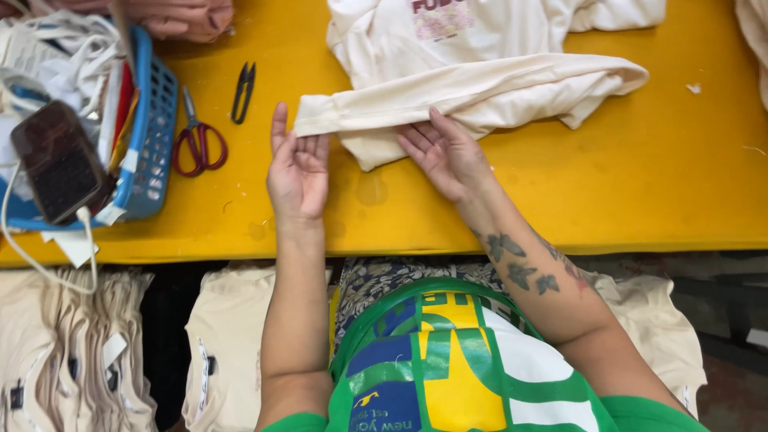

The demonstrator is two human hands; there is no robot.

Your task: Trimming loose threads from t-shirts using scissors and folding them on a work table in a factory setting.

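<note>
We see a cream long-sleeved shirt (pixel 480 56) lying on the yellow bench (pixel 640 176), its body toward the far edge with a pink print partly in view; one sleeve (pixel 472 96) is folded across the front of it, running from the right down to a cuff at the left; the cloth looks soft and a little rumpled. Our left hand (pixel 298 164) lies flat and open, palm up, fingers together, with the fingertips under the cuff end of the sleeve; our right hand (pixel 444 154) is also open, fingers spread, touching the lower edge of the sleeve and the fold of cloth beneath it; neither hand is closed on the cloth. To the left of the shirt lie small black thread snips (pixel 243 92) and red-handled scissors (pixel 197 138), apart from both hands; beyond them a blue plastic basket (pixel 156 136) sits at the bench's left end, holding white cloth scraps and tags, with a dark phone (pixel 58 160) resting on top and a white cable hanging from it; below the bench edge we see stacks of folded cream garments (pixel 72 352).
</note>
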